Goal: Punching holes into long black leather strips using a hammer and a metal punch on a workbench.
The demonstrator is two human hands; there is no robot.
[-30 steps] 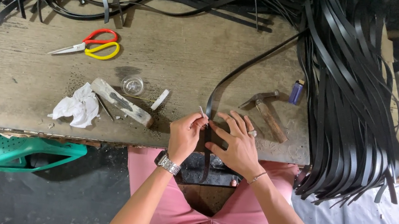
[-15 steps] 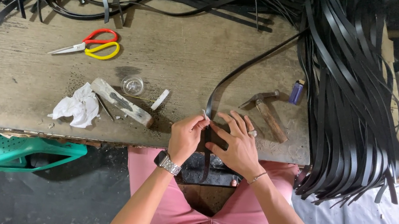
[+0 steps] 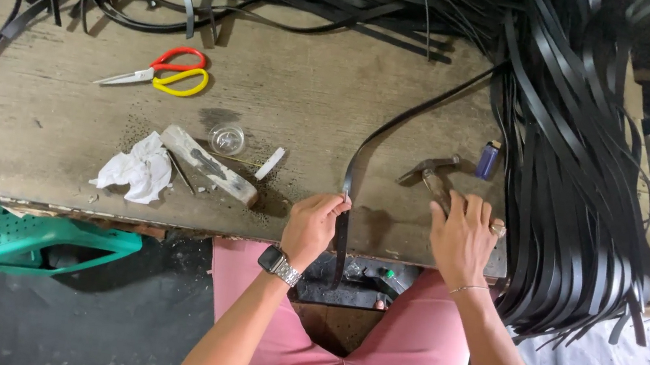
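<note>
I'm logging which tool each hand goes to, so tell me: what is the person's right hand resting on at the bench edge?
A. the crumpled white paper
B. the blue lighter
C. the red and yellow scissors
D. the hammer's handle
D: the right hand lies over the handle of the hammer, while the left hand pinches the black strap.
</note>
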